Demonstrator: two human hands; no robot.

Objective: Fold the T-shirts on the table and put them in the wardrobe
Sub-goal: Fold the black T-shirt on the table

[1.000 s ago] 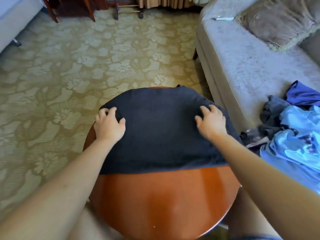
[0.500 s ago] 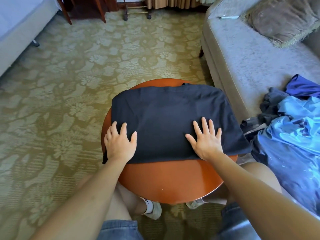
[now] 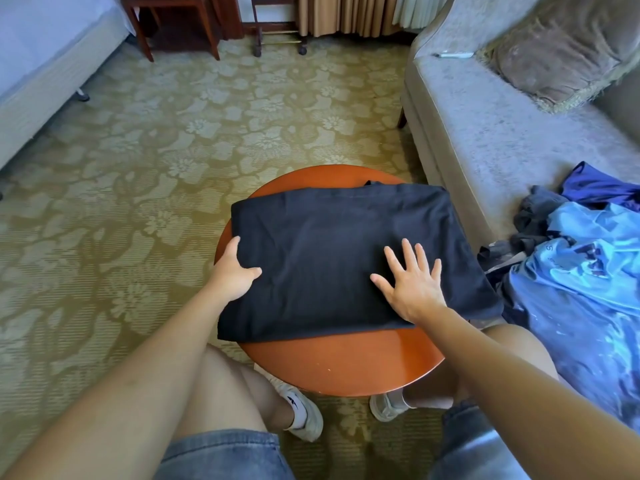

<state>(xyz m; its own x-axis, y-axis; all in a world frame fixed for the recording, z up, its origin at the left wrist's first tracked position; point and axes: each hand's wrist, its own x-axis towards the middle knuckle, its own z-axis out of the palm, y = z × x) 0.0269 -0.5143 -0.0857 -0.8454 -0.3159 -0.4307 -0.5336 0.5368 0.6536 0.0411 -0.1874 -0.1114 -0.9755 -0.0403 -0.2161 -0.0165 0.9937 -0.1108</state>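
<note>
The dark T-shirt lies part-folded on the round bench. Our left grip pinches its nine-o'clock edge, thumb on top; our right grip lies flat, fingers spread, at four o'clock. We judge it best to pin with the right and carry the left edge over squarely.

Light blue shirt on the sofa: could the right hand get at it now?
Probably yes. The right hand lies flat and empty on the black T-shirt, and the light blue shirt lies close beside it on the sofa, with only soft dark clothes between.
</note>
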